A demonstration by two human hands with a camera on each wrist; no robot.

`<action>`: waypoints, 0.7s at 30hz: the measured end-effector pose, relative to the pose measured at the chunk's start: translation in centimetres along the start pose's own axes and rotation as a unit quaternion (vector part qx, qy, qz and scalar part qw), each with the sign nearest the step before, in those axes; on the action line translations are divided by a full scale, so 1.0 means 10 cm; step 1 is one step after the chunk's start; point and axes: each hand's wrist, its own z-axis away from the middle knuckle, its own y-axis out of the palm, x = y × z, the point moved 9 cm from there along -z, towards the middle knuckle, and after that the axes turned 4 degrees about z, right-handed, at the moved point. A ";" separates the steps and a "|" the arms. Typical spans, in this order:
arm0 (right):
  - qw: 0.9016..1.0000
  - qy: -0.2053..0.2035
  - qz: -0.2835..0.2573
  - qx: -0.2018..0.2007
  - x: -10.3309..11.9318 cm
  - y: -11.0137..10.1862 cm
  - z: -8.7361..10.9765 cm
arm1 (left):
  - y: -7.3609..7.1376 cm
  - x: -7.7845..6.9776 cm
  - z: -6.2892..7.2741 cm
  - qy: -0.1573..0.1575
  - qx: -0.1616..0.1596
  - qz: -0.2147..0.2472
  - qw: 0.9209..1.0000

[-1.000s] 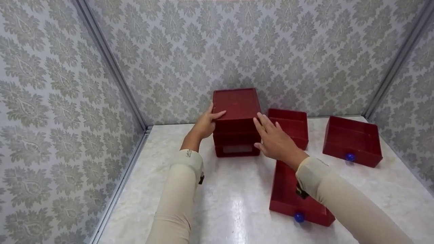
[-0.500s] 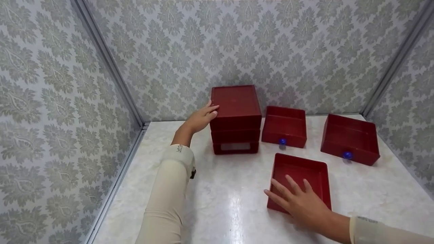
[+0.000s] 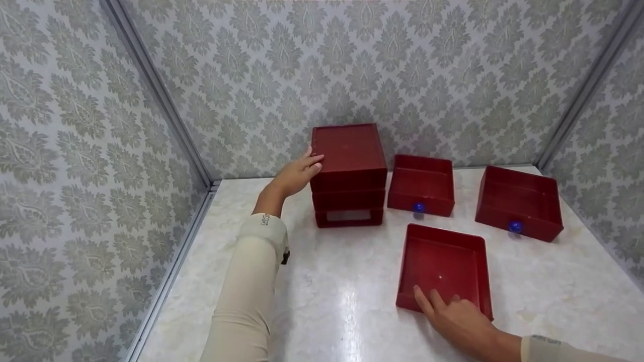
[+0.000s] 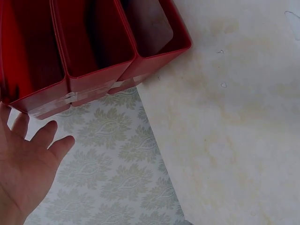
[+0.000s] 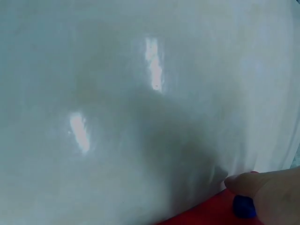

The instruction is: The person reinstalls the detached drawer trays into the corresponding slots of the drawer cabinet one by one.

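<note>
A red cabinet (image 3: 349, 198) of three stacked open compartments stands near the back wall. My left hand (image 3: 294, 176) rests at its upper left edge, fingertips over the top and fingers fairly straight; the left wrist view shows the palm beside the hollow compartments (image 4: 93, 42). At the front right, my right hand (image 3: 460, 319) grips the front wall of a red drawer (image 3: 445, 261), fingers reaching over into it. In the right wrist view the thumb (image 5: 243, 182) lies outside, close to the drawer's blue knob (image 5: 243, 206). The hand hides that knob in the head view.
Two more red drawers, one beside the cabinet (image 3: 422, 181) and one farther right (image 3: 520, 201), stand on the pale marbled table (image 3: 322, 301), blue knobs facing forward. Patterned wall panels (image 3: 282, 75) enclose the back and both sides.
My right hand has left the cabinet's right side, moved down and right to the front drawer, and closed on its front wall. My left hand has stayed at the cabinet, its grip loosened slightly.
</note>
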 end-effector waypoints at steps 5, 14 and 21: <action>1.000 -0.003 -0.012 0.002 0.03 -0.03 -0.01 | 0.00 0.01 -0.01 -0.001 0.001 -0.003 1.000; 0.998 -0.057 -0.025 -0.016 0.44 -0.38 -0.14 | 0.01 0.03 0.01 -0.010 0.001 0.004 1.000; 0.985 -0.108 0.067 -0.116 0.90 -0.68 -0.39 | 0.02 0.00 0.03 -0.004 -0.002 0.004 1.000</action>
